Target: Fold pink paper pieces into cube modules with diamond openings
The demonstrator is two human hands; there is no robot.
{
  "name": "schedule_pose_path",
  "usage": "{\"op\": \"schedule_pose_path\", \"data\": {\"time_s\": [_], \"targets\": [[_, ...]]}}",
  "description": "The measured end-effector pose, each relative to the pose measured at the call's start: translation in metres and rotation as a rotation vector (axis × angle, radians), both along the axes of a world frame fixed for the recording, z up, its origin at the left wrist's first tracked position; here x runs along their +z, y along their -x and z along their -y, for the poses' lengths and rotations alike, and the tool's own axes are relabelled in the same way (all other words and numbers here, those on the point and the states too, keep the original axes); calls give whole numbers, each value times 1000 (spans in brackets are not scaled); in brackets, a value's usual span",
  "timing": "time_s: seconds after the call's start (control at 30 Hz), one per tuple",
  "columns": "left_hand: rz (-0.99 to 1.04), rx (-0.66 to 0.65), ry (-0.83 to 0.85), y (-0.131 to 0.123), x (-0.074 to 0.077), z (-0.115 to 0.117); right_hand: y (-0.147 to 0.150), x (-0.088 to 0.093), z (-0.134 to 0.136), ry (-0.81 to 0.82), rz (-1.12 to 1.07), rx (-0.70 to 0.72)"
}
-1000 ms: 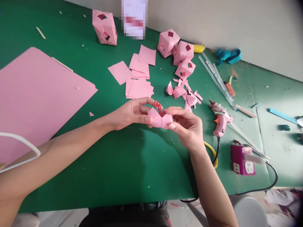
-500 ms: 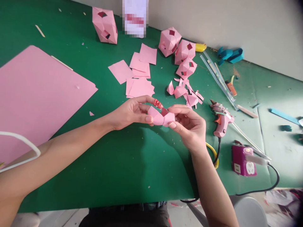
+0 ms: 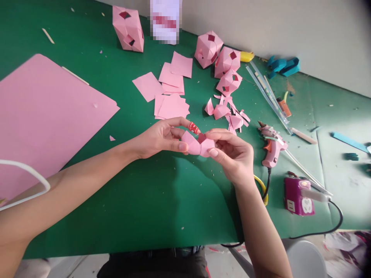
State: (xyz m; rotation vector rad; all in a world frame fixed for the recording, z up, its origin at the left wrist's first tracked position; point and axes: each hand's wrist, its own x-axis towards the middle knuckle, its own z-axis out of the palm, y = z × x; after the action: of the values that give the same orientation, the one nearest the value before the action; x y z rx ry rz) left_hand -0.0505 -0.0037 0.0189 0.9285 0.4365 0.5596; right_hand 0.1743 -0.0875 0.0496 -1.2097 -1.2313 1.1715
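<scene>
Both my hands hold one small folded pink paper piece (image 3: pixel 198 146) just above the green table (image 3: pixel 150 200). My left hand (image 3: pixel 162 138) pinches its left end between thumb and forefinger; the forefinger has a red patterned nail. My right hand (image 3: pixel 233 154) pinches its right end, fingers curled around it. A dark red gap shows at the top of the fold. Loose pink paper squares (image 3: pixel 171 90) lie just beyond my hands.
A large pink sheet (image 3: pixel 43 116) covers the left of the table. Folded pink paper cubes (image 3: pixel 128 27) (image 3: pixel 220 58) stand at the back, pink scraps (image 3: pixel 228 116) near them. A pink glue gun (image 3: pixel 271 144), purple power socket (image 3: pixel 297 195), cable and glue sticks (image 3: pixel 268 96) lie right.
The right hand has turned the paper piece's right end slightly and closed it toward the left hand. The view has drifted a little; nothing on the table moved.
</scene>
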Motion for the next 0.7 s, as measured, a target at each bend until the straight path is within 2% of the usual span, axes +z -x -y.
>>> {"op": "schedule_pose_path", "data": {"time_s": [0.23, 0.57, 0.7], "targets": [[53, 14, 7, 0, 5, 1, -4, 2, -1, -3, -28, -28], [104, 10, -6, 0, 4, 0, -6, -1, -1, -2, -6, -88], [73, 11, -12, -1, 3, 0, -5, -2, -1, -15, -19, -56]]}}
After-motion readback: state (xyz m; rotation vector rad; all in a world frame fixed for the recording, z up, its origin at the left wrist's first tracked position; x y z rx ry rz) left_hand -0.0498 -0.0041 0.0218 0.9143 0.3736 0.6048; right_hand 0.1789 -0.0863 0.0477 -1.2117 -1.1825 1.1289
